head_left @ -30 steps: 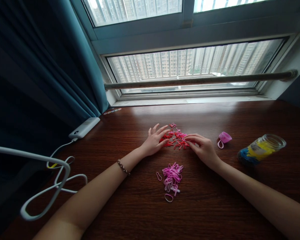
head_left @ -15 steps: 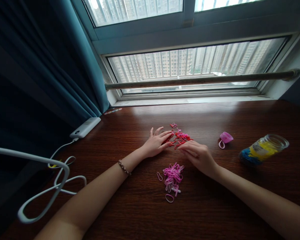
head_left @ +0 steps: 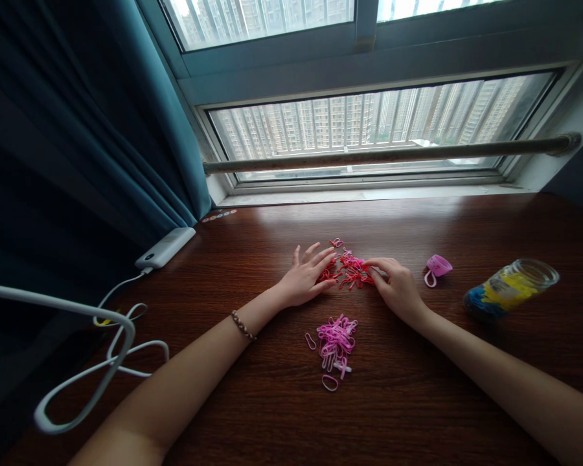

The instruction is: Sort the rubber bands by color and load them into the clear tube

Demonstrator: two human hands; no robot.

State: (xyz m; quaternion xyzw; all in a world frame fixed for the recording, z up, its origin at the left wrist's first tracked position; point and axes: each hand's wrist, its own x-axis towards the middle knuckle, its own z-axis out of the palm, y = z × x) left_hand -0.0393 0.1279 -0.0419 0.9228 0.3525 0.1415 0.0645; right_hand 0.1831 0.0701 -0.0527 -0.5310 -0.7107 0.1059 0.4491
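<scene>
A pile of red and pink plastic safety pins [head_left: 354, 272] lies on the dark wooden table. My left hand [head_left: 304, 278] rests at the pile's left side, fingers spread and fingertips on the red pins. At the right edge, my right hand [head_left: 399, 288] has thumb and forefinger pinched together on a small plastic pin, mostly hidden by the fingertips. Nearer to me is a separate heap of pink plastic safety pins [head_left: 337, 340], with single ones lying loose beside it.
To the right are a pink cap with a loop [head_left: 438, 265] and a tilted-looking clear jar [head_left: 510, 288] with yellow and blue pieces inside. A white power bank [head_left: 166, 248] with a white cable [head_left: 126, 336] is at left, by a blue curtain [head_left: 175, 142]. A window is behind.
My right hand has shifted slightly right and away from me, from the near edge of the red pile to its right edge, uncovering more red pins. My left hand has barely moved.
</scene>
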